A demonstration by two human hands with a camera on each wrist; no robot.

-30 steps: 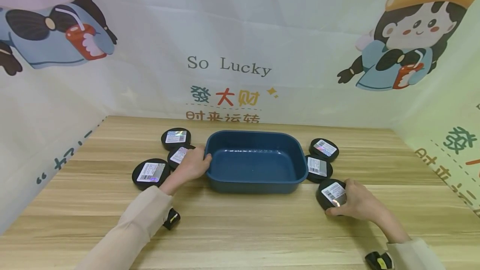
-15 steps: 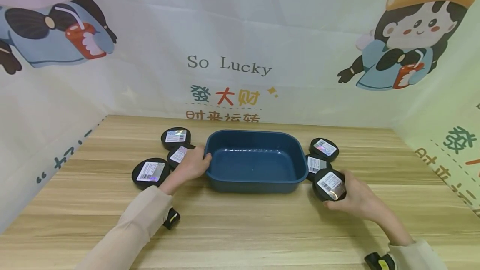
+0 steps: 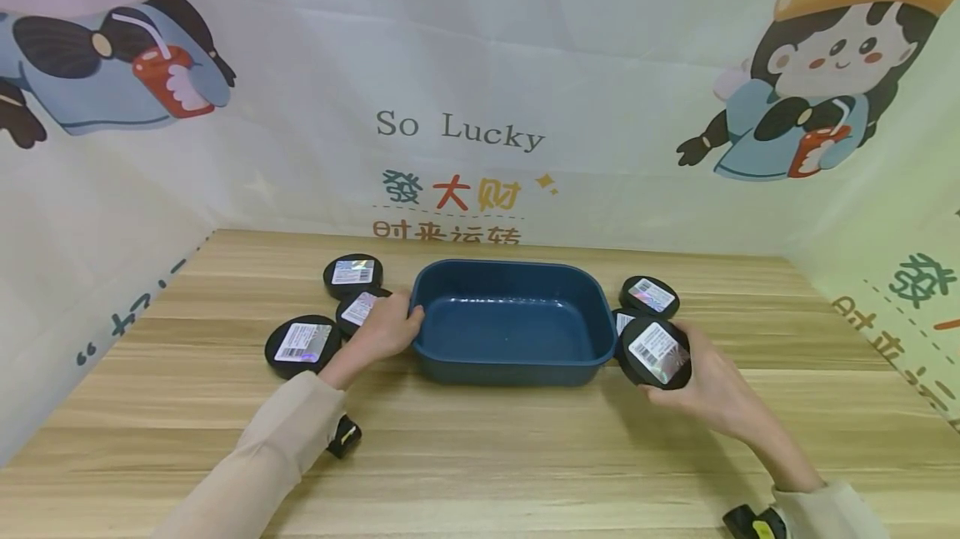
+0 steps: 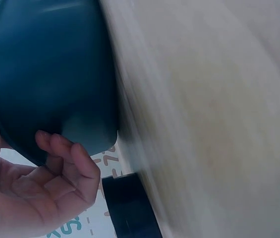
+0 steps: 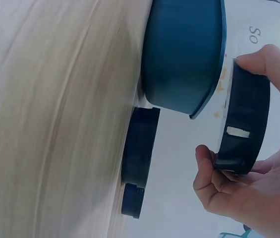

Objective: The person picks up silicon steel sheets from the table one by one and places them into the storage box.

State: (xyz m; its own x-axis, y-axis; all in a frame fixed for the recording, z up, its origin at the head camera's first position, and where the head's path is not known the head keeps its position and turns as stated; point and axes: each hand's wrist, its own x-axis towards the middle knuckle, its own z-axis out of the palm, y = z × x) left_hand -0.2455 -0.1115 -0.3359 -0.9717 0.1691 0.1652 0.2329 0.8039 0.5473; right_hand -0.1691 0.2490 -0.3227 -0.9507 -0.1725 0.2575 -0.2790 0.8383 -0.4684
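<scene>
My left hand (image 3: pixel 384 326) grips the left rim of a dark blue rectangular basin (image 3: pixel 510 374); in the left wrist view the thumb is over the rim and the fingers curl against the outer wall. Between thumb and fingers, my right hand (image 3: pixel 708 385) holds a round black container (image 3: pixel 656 351) with a silver-white label on top. The right wrist view shows this black container (image 5: pixel 246 119) raised off the table, beside the basin (image 5: pixel 184 54). Below it on the table, partly hidden in the head view, is another black container (image 3: pixel 624 320).
One more black container (image 3: pixel 649 296) lies at the back right. Left of the basin sit three more: a far one (image 3: pixel 353 275), one partly behind the left hand (image 3: pixel 360 310) and a near one (image 3: pixel 302 345). A printed cloth (image 3: pixel 465 64) hangs behind the wooden table (image 3: pixel 480 456).
My right hand has lifted the black container off the table and brought it up and slightly left, towards the basin's right end. The left hand has stayed on the rim.
</scene>
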